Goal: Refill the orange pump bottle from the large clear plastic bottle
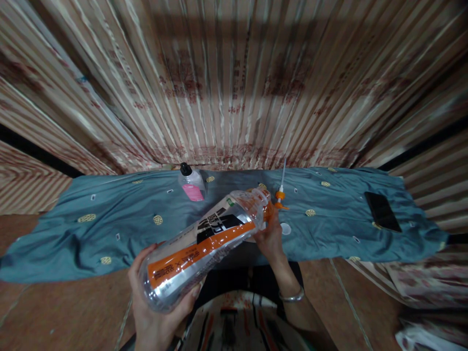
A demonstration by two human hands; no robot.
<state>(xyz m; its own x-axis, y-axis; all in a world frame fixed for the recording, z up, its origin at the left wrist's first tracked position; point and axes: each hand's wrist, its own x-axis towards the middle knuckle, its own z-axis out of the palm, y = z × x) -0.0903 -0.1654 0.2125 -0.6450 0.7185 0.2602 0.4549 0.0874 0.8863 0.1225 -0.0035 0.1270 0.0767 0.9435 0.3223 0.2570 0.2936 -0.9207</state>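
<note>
My left hand [157,297], part-open, cups the tilted clear bottle [204,243] at its 8 o'clock base over the bench [127,219], my right hand [269,234] curls around an orange item [268,212] by its 2 o'clock mouth, and the pink-labelled bottle [192,186] stands at 11 o'clock from it.
</note>
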